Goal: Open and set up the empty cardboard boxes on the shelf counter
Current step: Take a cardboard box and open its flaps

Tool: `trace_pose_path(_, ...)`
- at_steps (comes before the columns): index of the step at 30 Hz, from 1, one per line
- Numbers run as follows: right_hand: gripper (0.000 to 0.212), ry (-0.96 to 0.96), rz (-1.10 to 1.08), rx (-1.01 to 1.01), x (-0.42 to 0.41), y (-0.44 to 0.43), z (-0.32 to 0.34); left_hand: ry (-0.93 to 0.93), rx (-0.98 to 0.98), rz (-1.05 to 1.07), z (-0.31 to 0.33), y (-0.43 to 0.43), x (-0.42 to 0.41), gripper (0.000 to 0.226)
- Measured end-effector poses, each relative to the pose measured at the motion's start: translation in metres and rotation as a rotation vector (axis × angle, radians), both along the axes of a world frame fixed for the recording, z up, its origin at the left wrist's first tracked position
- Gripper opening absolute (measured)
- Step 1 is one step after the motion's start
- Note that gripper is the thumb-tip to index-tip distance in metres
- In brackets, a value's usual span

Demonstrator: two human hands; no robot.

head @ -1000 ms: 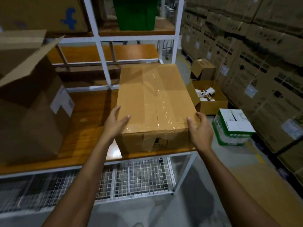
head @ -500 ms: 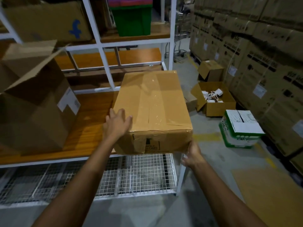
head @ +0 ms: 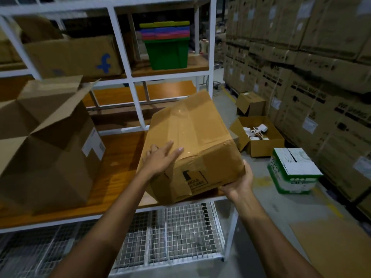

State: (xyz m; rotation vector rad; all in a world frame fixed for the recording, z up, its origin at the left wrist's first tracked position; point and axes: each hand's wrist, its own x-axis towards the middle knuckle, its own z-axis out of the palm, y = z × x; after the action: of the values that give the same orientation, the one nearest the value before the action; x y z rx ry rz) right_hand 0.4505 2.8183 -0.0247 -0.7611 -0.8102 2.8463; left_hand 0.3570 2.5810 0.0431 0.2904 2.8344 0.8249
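At centre frame, tipped at the front edge of the wooden counter [head: 112, 177] — taped cardboard box [head: 192, 137], right side held up, near lower corner reaching the counter's front lip. Close behind its far end, white rack upright [head: 138, 109]; open floor to the right past the counter's corner. Left hand [head: 160, 159] laid on the box's top near-left edge, fingers [head: 168, 145] straight and spread, pressing flat. Right hand [head: 239, 181] cupped under the near right bottom corner, thumb up the side wall, other fingers hidden beneath. Well apart at left frame, open-flapped cardboard box [head: 46, 157] standing on the same counter — two boxes on it in all. Upper shelf: one carton with a blue letter mark [head: 74, 57], one green bin [head: 166, 53]. Right floor, three: small open carton [head: 251, 103], open carton of white items [head: 263, 145], green-and-white carton [head: 295, 171].
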Motion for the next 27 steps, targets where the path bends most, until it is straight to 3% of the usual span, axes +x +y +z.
trace_pose_path(3,0.049,0.115,-0.049,0.203,-0.003,-0.013,0.042,-0.096,0.364,0.086,0.001,-0.003,-0.002,0.100)
trace_pose_path(7,0.065,0.219,-0.031,0.713,-0.014,-0.037,0.075,-0.332,1.079,0.175,-0.005,-0.011,0.009,0.060)
trace_pose_path(9,0.059,0.308,-0.006,1.014,-0.020,-0.050,0.081,-0.441,1.300,0.274,-0.016,-0.016,0.021,0.049)
trace_pose_path(11,0.069,0.362,0.025,1.327,-0.027,-0.059,0.077,-0.552,1.437,0.389,-0.025,-0.019,0.030,0.049)
trace_pose_path(13,0.077,0.381,0.044,1.585,-0.031,-0.069,0.075,-0.609,1.491,0.438,-0.029,-0.023,0.031,0.044)
trace_pose_path(17,0.080,0.416,0.067,1.699,-0.036,-0.087,0.074,-0.709,1.480,0.468,-0.028,-0.050,0.028,0.042)
trace_pose_path(21,0.076,0.463,0.068,1.806,-0.035,-0.098,0.069,-0.549,1.651,0.342,-0.013,-0.105,-0.007,0.076)
trace_pose_path(23,0.071,0.494,0.085,1.822,-0.037,-0.103,0.070,-0.417,1.506,0.315,-0.002,-0.129,-0.021,0.086)
trace_pose_path(27,0.069,0.461,0.097,1.860,-0.043,-0.110,0.073,-0.375,1.261,0.216,0.000,-0.145,-0.034,0.057)
